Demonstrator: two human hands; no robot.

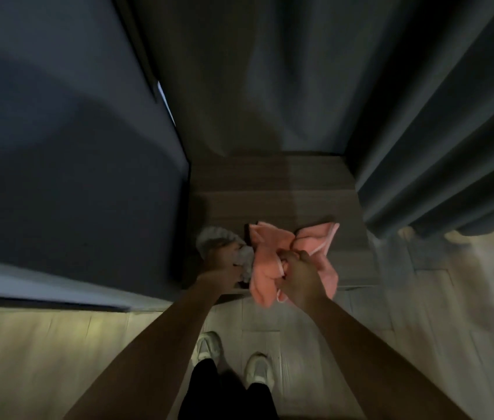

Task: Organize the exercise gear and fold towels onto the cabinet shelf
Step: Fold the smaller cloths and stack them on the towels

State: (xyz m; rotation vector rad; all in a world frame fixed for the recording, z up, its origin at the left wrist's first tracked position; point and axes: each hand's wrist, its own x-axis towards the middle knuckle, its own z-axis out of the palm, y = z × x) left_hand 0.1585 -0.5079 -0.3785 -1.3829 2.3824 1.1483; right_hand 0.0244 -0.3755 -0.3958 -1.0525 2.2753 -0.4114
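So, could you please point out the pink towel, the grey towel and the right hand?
pink towel (pixel 270 241): head view, upper left fold
grey towel (pixel 214 234): head view, top edge
right hand (pixel 298 276): head view, back of hand

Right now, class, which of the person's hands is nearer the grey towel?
Left. The left hand grips the grey towel itself; the right hand is off to its right, holding the pink towel.

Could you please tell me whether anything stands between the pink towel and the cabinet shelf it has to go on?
Nothing visible does. The pink towel, bunched in the grip of the right hand, already lies on the wooden shelf, partly over its front edge. The grey towel in the left hand sits to its left.
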